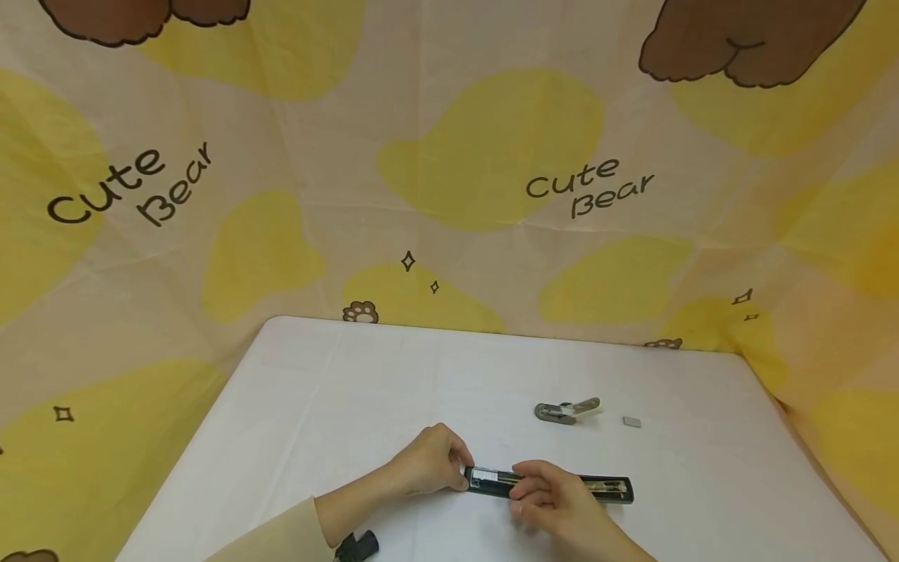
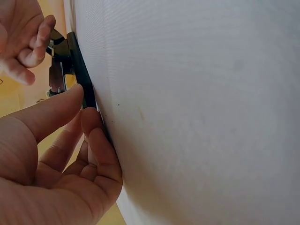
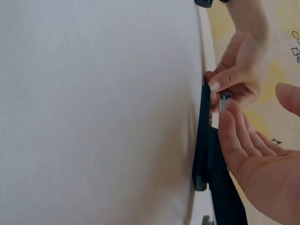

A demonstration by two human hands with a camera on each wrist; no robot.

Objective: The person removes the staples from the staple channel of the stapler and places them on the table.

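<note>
A long black stapler [image 1: 492, 490] lies on the white table with its top swung back, the inside of its tray facing up in the head view. My left hand [image 1: 428, 462] pinches the stapler's left end between thumb and fingers; the left wrist view shows those fingertips [image 2: 91, 119] low by the tabletop. Over the stapler's middle is my right hand [image 1: 555, 499], its fingers loosely bent. In the right wrist view these fingers [image 3: 239, 131] reach right up to the magazine's silver tip [image 3: 225, 98], the thumb standing apart.
Behind the stapler are a small grey hinged device [image 1: 558, 413] with one arm raised and a small grey rectangular piece [image 1: 632, 422]. The white table [image 1: 351, 390] ends at a patterned yellow cloth [image 1: 449, 195]. A black wrist-worn piece [image 1: 358, 545] shows below my left forearm.
</note>
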